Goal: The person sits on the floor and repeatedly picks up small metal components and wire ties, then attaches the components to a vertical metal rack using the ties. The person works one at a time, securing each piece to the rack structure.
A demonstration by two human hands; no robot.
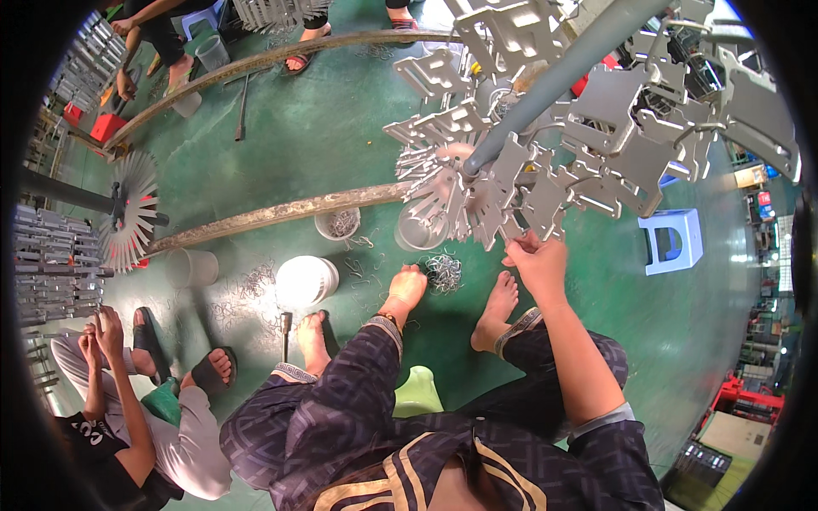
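Flat grey metal brackets [609, 106] with cut-outs hang in chains from a rack with a thick grey pole [562, 85]. My right hand [540, 266] reaches up to the lowest brackets, its thumb and fingers pinched at the bottom edge of a metal bracket [511, 220]. Low beside a pile of bent wire hooks [444, 273] on the floor is my left hand [406, 288], with its fingers curled closed. Whatever it may hold is hidden.
Buckets with hooks [339, 223] and a white tub [307, 281] stand left of my hands. A curved metal rail [281, 209] crosses the floor. A blue stool [671, 242] stands right. At left, a seated person [128, 409] works at another rack.
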